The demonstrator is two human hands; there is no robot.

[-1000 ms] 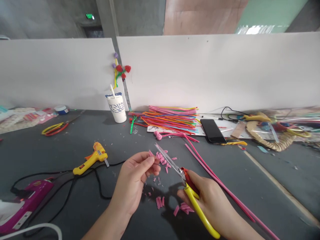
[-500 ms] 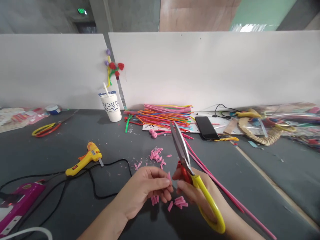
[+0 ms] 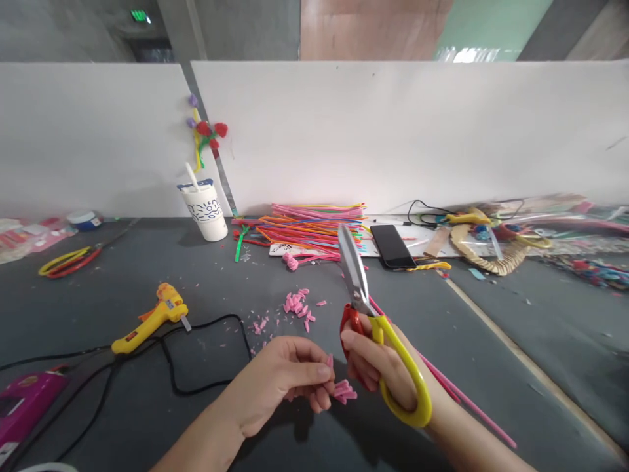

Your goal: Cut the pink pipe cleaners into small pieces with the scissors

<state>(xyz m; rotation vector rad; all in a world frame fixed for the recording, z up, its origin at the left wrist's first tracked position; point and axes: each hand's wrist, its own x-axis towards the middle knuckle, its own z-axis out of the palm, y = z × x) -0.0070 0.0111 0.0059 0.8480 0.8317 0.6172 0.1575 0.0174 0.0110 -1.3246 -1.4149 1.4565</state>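
Between the thumb and fingers of my left hand [image 3: 289, 380] is a small pink pipe cleaner piece [image 3: 330, 360], its tip sticking up. My right hand [image 3: 383, 364] is wrapped round the scissors [image 3: 362, 301], which have one red and one yellow handle. The blades point up and away from me and look closed. Just beside my left fingertips lie several cut pink pieces [image 3: 344, 391], partly hidden by the hand. Farther off is a heap of short pink pieces [image 3: 295, 303]. Long pink pipe cleaners [image 3: 472, 400] run under my right forearm.
A yellow glue gun [image 3: 152, 319] with a black cord lies left, near a magenta power strip [image 3: 32, 400]. At the back are a patterned cup [image 3: 209, 213], a bundle of coloured pipe cleaners [image 3: 309, 226], a phone [image 3: 392, 246] and another pair of scissors [image 3: 71, 261].
The camera view has shifted slightly right. My right hand has tightened round the scissors handles and the blades have come together. My left hand still pinches the pink piece.
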